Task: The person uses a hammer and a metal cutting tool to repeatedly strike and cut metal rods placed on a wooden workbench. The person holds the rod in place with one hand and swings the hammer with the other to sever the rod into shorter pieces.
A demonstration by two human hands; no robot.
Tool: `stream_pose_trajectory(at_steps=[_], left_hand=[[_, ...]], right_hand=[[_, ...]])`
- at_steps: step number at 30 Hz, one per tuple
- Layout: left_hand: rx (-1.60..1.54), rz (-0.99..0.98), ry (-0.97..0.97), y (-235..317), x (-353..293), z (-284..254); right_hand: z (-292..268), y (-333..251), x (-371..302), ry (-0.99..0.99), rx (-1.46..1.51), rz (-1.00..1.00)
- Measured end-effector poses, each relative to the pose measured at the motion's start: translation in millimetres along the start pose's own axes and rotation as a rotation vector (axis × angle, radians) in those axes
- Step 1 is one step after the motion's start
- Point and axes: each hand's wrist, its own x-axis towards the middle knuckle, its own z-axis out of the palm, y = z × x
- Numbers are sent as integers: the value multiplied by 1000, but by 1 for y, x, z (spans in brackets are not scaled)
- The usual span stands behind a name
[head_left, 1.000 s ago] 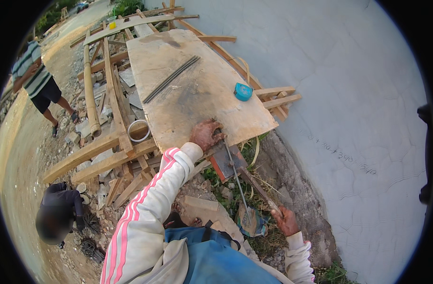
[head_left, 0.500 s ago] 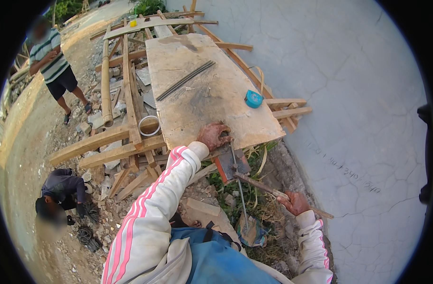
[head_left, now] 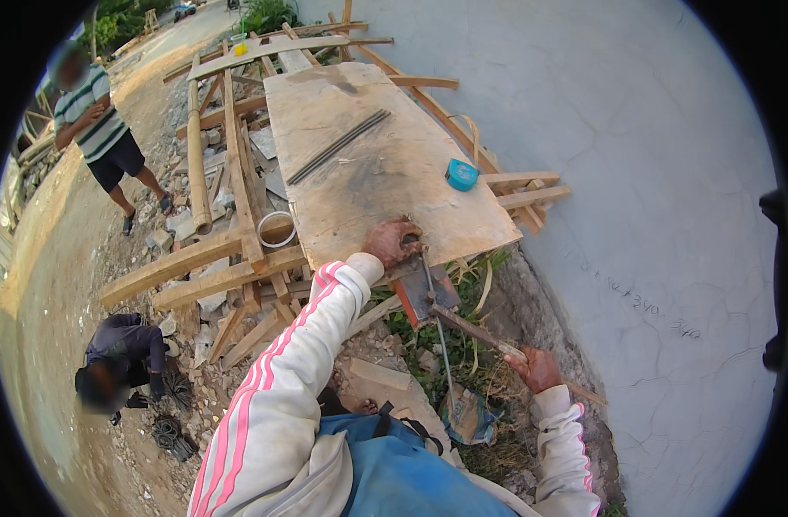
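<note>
My left hand (head_left: pixel 394 242) is curled at the near edge of a worn wooden board (head_left: pixel 359 198), closed on the upper end of a thin steel rod (head_left: pixel 445 358). That rod runs down across a small dark metal plate with an orange-red side (head_left: pixel 409 302). My right hand (head_left: pixel 536 370) is wrapped around the handle of a long bar-shaped lever (head_left: pixel 471 330), whose far end meets the rod over the plate. Several dark steel rods (head_left: pixel 340 146) lie together on the board, and a teal tape measure (head_left: pixel 462 175) sits near its right edge.
A cracked grey wall (head_left: pixel 635 172) rises on the right. Timber beams (head_left: pixel 179 268), a bamboo pole (head_left: pixel 198 155) and a white ring (head_left: pixel 276 230) are left of the board. One person (head_left: pixel 101 129) stands at left; another (head_left: pixel 123 353) crouches near coiled dark wire (head_left: pixel 173 435).
The view has shifted slightly. Both hands keep their grips, and the lever and rod stay in nearly the same position. The crouching person's head and arms have moved a little.
</note>
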Motion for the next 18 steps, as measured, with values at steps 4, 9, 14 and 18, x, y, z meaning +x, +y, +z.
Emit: stream_pose_trajectory(at_steps=[4, 9, 14, 18], left_hand=[[-104, -40, 114, 4, -2, -8], [-350, -202, 447, 38, -69, -7], [-1002, -530, -336, 105, -185, 42], [-1337, -710, -558, 139, -216, 82]], right_hand=[[-1, -8, -4, -31, -38, 50], [-1, -18, -9, -9, -9, 68], [-5, -22, -11, -22, 22, 112], [-3, -22, -10, -9, -12, 85]])
